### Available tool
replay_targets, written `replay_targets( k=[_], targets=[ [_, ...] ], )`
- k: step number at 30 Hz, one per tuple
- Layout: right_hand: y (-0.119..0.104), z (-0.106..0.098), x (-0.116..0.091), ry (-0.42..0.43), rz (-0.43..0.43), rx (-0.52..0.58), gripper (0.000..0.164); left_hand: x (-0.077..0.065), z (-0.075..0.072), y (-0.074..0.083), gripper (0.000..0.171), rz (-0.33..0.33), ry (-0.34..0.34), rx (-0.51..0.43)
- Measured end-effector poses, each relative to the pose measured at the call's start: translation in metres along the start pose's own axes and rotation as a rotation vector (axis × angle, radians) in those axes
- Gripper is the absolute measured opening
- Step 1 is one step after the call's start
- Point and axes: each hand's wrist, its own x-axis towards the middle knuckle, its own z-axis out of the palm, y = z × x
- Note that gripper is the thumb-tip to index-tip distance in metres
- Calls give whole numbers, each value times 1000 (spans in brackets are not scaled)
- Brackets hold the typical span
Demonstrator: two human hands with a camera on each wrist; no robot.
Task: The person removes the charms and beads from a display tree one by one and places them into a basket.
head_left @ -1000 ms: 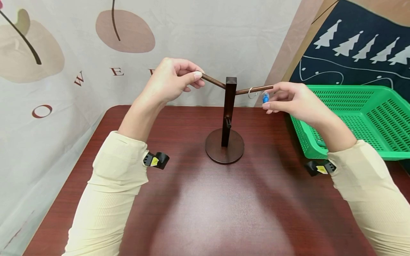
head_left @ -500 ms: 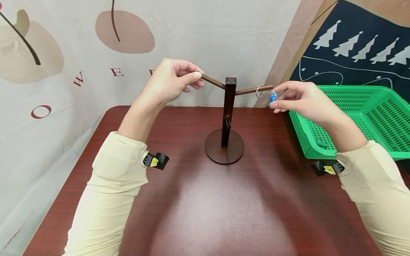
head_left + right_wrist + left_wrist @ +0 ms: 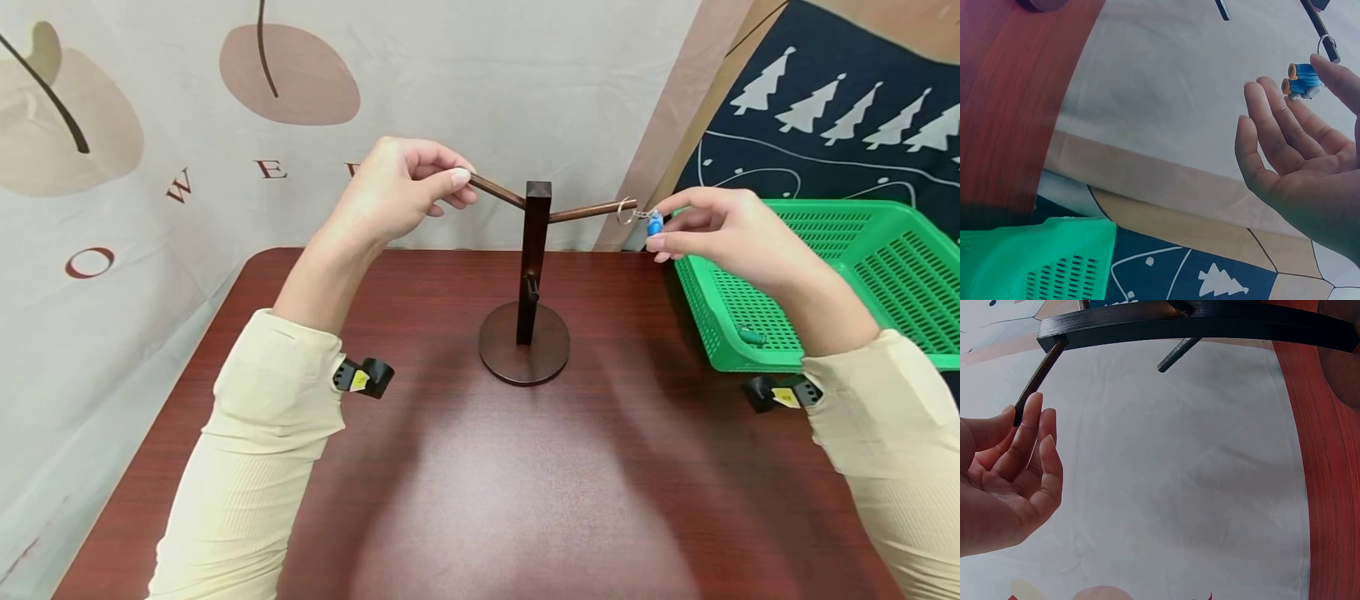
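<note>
A dark wooden stand (image 3: 533, 250) with a round base (image 3: 502, 350) and slanting pegs stands on the table. My left hand (image 3: 397, 187) pinches the end of its left peg (image 3: 497, 190) between thumb and fingers. With my right hand (image 3: 738, 237) I pinch a keychain (image 3: 655, 223) by its small blue figure. The keychain's metal ring (image 3: 619, 213) is around the right peg (image 3: 581, 214), close to that peg's tip. Orange feet show on the blue figure (image 3: 1305, 80) in the right wrist view.
A green perforated basket (image 3: 885, 363) is at the right, beneath my right forearm. Inside it lies a small dark green item (image 3: 752, 336). A printed cloth (image 3: 450, 83) hangs behind the reddish-brown table (image 3: 420, 467). A short lower peg (image 3: 532, 289) juts out from the post.
My right hand has moved to the right with the keychain, and the ring has slid outward along the right peg toward its tip. My left hand stays on the left peg.
</note>
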Motion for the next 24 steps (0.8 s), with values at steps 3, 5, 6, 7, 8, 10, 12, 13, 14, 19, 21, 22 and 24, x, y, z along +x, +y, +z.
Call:
replay_targets(
  k=[3,5,6,7,8,10,12,13,14,19,21,22,24],
  targets=[
    [1,-2,-1,1,3,-2,25,0,0,0,18,-3,1,2],
    [1,-4,-1,2,3,-9,25,0,0,0,18,-3,1,4],
    [1,-4,-2,1,2,-12,25,0,0,0,18,-3,2,3],
    [1,-5,-2,1,1,-11,25,0,0,0,18,-2,2,3],
    [2,-6,-2,1,-1,-12,25,0,0,0,18,-3,2,1],
    [2,-7,-2,0,-1,-7,25,0,1,-1,17,-1,4,-3],
    [3,-8,-3,-1,-4,-2,25,0,1,-1,17,-2,5,-5],
    [4,-8,-3,-1,-7,3,25,0,1,-1,17,-3,5,-4],
    [4,-8,-4,-1,-10,5,25,0,1,-1,17,-3,5,-4],
    [4,-13,-5,9,2,5,25,0,1,-1,17,-5,4,-1],
    [5,-15,-6,19,15,-5,25,0,0,-1,18,-4,2,-1],
    [6,-16,-6,23,20,-9,26,0,0,-1,18,-3,2,1],
    [8,-18,-7,31,26,-19,26,0,0,-1,18,-1,0,4]
  ],
)
